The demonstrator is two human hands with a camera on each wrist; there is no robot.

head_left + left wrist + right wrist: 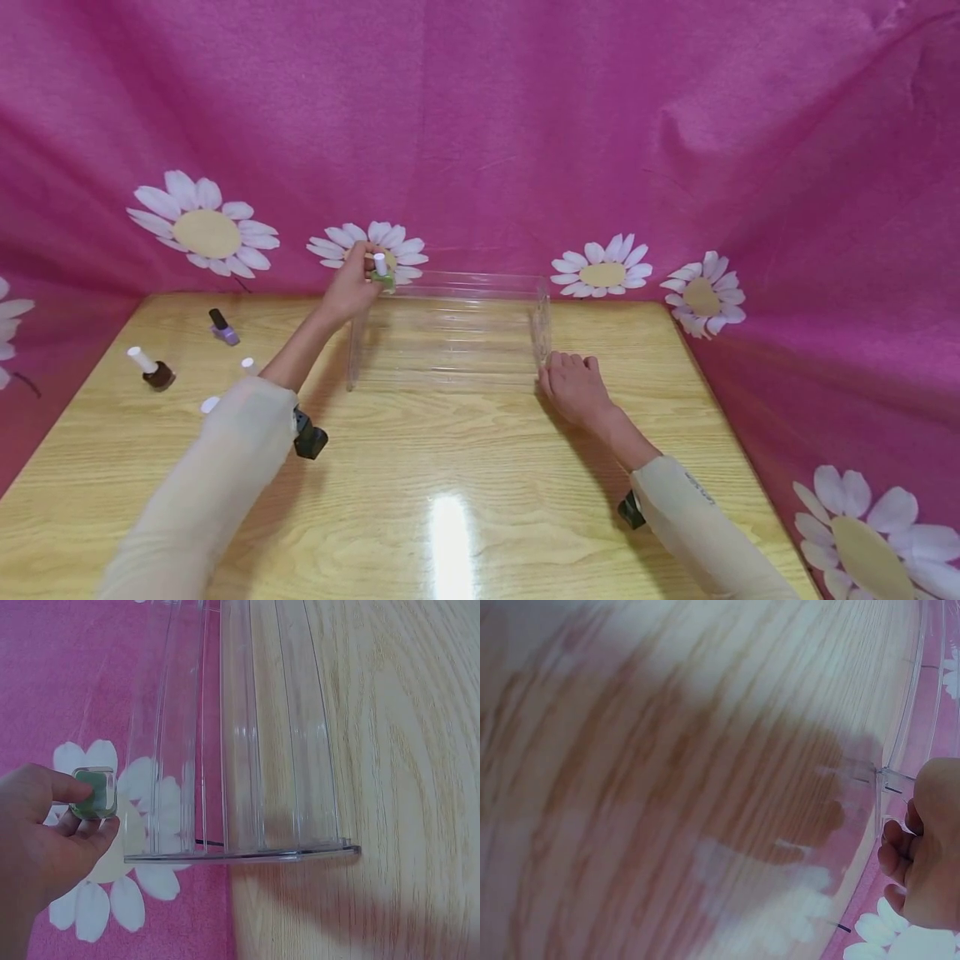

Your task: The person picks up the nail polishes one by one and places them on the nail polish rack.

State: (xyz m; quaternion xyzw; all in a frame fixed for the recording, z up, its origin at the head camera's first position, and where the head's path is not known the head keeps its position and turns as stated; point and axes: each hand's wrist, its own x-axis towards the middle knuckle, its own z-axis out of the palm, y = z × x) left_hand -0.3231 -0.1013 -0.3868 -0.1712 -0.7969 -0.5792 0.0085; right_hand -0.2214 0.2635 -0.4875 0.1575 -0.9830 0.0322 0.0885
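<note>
A clear plastic tiered rack [543, 321] stands at the back of the table, with stepped shelves between two side panels. My left hand [352, 287] pinches a green nail polish bottle [385, 281] with a white cap, raised by the rack's back left corner. In the left wrist view, thumb and fingers hold the bottle [94, 796] beside the rack's upper shelves, its flat base facing the camera. At the front right corner of the rack, my right hand [577, 387] grips the side panel with curled fingers. The right wrist view shows this hand [941, 847] at the rack's edge.
On the left of the wooden table [390, 467] stand a purple nail polish [225, 333] with a black cap and a dark brown one [158, 376] with a white cap. Two white caps [249, 365] show partly behind my left arm. A pink flowered cloth [487, 150] hangs behind.
</note>
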